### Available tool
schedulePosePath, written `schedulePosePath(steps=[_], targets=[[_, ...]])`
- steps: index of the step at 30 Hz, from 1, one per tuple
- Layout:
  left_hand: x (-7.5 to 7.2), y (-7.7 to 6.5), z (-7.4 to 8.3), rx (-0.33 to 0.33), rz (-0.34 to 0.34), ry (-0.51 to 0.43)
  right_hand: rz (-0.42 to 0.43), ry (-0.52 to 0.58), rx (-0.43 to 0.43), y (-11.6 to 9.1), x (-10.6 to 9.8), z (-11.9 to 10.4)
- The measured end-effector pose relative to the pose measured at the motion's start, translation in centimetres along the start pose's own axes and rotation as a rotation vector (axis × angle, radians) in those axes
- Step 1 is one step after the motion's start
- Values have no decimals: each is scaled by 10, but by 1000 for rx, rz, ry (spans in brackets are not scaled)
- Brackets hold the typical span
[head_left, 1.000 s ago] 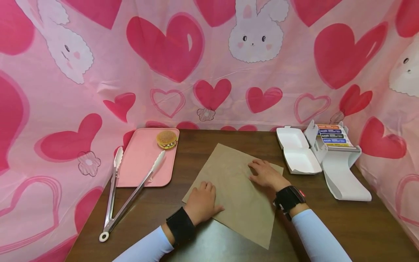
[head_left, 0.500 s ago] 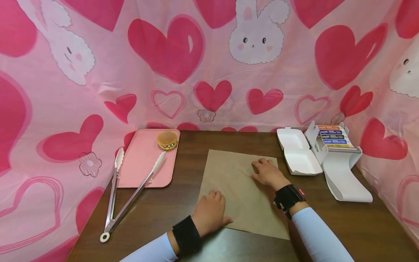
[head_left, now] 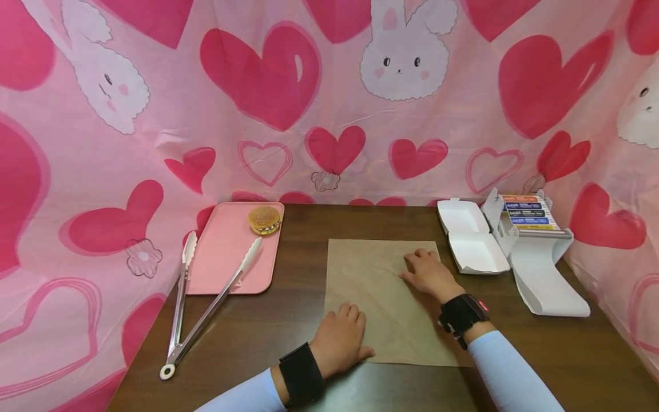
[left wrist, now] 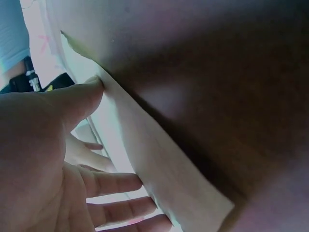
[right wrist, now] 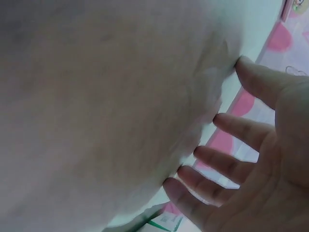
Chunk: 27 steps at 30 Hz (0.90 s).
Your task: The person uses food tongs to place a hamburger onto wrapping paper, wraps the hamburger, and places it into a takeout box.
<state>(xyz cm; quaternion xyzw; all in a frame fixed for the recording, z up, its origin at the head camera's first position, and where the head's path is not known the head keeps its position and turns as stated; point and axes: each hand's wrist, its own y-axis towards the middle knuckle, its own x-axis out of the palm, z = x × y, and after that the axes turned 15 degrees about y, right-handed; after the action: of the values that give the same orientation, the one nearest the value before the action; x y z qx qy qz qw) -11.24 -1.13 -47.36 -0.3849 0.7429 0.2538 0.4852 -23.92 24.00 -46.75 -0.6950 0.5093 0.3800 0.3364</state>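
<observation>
Apparently the work in hand was setting a brown paper sheet point(head_left: 383, 303) square and flat on the bench point(head_left: 288, 269). The sheet lay in the middle, its far and near edges running roughly straight across. The left hand point(head_left: 340, 337) rested at its near left corner, and the right hand point(head_left: 432, 273) touched it toward the far right, fingers point(right wrist: 186, 199) spread and tips down on the paper. Neither grip was clenched or grasping anything; both were released, simply laid against the sheet. To my eye, the next move called for light, even pressure and a clean lift of the fingers, since thin paper could easily skid or crease under a drag.

As for containers, the pink tray point(head_left: 221, 246) stood at the far left with a burger point(head_left: 265, 220) in its far right corner. A pair of tongs point(head_left: 210, 309) stood spread, its tips over the tray and its hinged end on the bench nearer the person. At the far right a white clamshell box point(head_left: 479, 252) lay open, bare white insides showing in both halves. Just beside it stood a dispenser point(head_left: 532, 214) carrying a coloured label, with a white strip point(head_left: 551, 286) trailing toward the near side.
</observation>
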Motion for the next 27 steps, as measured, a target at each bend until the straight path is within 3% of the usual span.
schedulePosePath(steps=[5,12,21,24,27], targets=[[1,0,-1,-4,-10,-23,-5,-1,-51,-15,-1,5],[1,1,-1,8,-30,-31,-83,44,-47,-45,-7,16],[2,3,-2,20,-34,-40,-68,65,-112,-58,-4,28],[4,6,-9,14,-22,-77,-50,80,-130,-60,-4,30],[7,8,-29,-45,22,-115,-36,83,-143,-60,-3,31]])
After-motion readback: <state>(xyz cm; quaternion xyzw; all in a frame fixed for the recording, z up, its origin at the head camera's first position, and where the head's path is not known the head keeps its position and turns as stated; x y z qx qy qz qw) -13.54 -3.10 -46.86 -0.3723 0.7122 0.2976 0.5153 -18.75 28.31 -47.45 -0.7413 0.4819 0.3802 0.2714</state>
